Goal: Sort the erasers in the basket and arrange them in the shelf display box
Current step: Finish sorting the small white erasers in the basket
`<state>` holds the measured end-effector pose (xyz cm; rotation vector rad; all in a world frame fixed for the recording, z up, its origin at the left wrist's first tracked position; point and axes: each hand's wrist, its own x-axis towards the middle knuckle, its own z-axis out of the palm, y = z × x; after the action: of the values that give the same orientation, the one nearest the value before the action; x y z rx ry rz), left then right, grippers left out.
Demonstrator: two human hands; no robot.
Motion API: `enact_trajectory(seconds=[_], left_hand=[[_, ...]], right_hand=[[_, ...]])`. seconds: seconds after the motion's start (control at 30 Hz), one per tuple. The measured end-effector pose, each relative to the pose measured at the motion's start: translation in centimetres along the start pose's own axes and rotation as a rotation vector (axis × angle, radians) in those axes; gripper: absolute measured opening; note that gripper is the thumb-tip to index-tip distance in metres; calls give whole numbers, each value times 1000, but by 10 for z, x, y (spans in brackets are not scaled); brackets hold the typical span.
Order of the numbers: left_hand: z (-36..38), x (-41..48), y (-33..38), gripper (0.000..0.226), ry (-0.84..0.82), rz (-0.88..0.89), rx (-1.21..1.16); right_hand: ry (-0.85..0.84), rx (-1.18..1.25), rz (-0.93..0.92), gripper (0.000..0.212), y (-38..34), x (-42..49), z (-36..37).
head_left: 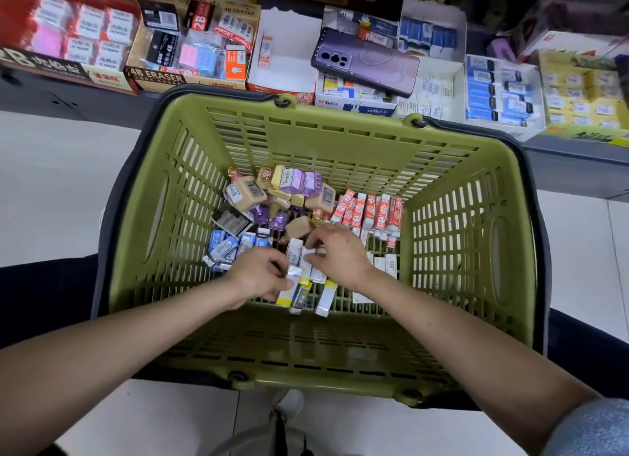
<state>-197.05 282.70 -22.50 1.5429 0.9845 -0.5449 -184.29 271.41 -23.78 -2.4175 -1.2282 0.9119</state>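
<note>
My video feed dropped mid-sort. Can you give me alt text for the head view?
Both hands, left hand and right hand, reach into a green basket and gather white-wrapped erasers at its middle. Orange-red erasers, blue erasers and beige and purple erasers lie grouped around them. Shelf display boxes line the top, a purple phone across two.

A dark low shelf [85, 96] carries a row of open display boxes [190, 52] packed with wrapped erasers, one white box [284, 64] nearly bare, and a purple phone [366, 62] lying across the boxes, while the green basket [340, 129] sits before it above the pale tiled floor [51, 190].
</note>
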Motion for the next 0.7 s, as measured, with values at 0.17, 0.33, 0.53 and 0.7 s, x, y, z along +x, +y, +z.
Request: enact_trajectory(seconds=[0.17, 0.33, 0.53, 0.7], left_hand=[[16, -1, -14, 30, -55, -151, -95], [31, 2, -17, 24, -58, -169, -140], [36, 4, -20, 26, 0, -91, -1], [34, 4, -20, 23, -27, 18, 147]], right_hand=[[-117, -17, 6, 47, 7, -1, -1], [-118, 25, -40, 40, 8, -4, 3], [-50, 62, -45, 20, 7, -4, 5], [-11, 90, -9, 21, 8, 0, 4]])
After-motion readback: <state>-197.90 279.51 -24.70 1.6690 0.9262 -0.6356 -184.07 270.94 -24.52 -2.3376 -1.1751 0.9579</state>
